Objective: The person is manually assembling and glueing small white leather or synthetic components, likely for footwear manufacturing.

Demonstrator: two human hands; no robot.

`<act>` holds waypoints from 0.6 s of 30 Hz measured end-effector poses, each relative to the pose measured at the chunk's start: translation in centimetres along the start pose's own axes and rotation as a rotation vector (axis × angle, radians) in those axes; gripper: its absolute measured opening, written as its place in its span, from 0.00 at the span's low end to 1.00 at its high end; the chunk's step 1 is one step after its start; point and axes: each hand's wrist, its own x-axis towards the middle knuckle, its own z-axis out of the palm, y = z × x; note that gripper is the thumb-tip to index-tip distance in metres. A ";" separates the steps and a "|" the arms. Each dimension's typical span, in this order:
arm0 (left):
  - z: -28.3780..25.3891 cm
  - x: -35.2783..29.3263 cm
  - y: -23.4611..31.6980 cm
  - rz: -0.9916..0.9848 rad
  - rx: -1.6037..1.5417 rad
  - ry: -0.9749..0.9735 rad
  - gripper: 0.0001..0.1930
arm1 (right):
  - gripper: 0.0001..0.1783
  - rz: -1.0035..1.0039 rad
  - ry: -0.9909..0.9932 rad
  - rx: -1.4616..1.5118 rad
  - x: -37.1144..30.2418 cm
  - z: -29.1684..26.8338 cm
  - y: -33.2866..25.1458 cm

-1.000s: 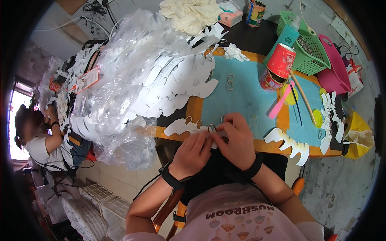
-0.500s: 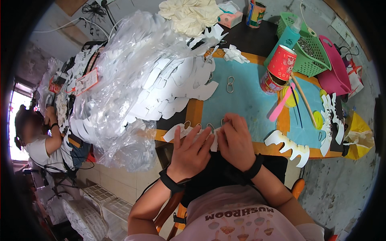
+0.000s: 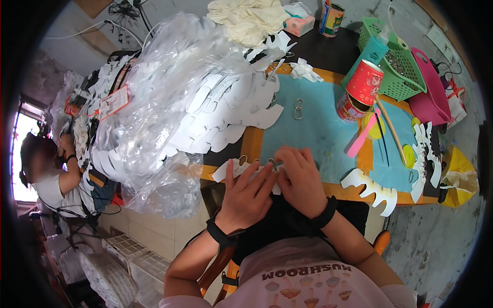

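Observation:
A white cut strip (image 3: 220,173) lies along the table's near edge, mostly covered by my hands. My left hand (image 3: 244,200) rests flat over it, fingers stretched out and apart. Bent at the fingers, my right hand (image 3: 302,179) pinches the strip's right end, beside a metal ring (image 3: 272,162); its fingertips are partly hidden. Another metal ring (image 3: 243,159) stands up from the strip near my left fingertips. Farther up the blue mat (image 3: 318,136) lies a pair of joined metal rings (image 3: 298,109).
Left of the mat, white cut pieces (image 3: 226,110) pile up under clear plastic (image 3: 149,92). Scalloped pieces with browned edges (image 3: 368,186) lie right. Beyond them are a red paper cup (image 3: 365,82), pink tool (image 3: 362,137) and green basket (image 3: 403,72). A person (image 3: 51,174) works far left.
My right hand has shifted slightly left, its fingertips now closer to the metal ring. My left hand stays over the strip. The whole view has moved slightly.

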 end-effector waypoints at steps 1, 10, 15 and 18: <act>-0.1 0.0 0.0 -0.001 -0.010 0.004 0.26 | 0.21 -0.013 0.023 0.020 0.0 0.0 0.1; 0.5 0.5 1.7 -0.078 0.023 -0.039 0.31 | 0.24 0.062 0.081 0.073 -0.1 -0.2 -0.3; 0.9 0.4 2.0 -0.093 0.014 -0.067 0.31 | 0.26 0.191 0.087 0.302 -1.2 -1.0 0.3; 0.7 0.2 1.9 -0.100 0.011 -0.079 0.32 | 0.25 0.145 0.098 0.264 -1.9 -0.8 0.4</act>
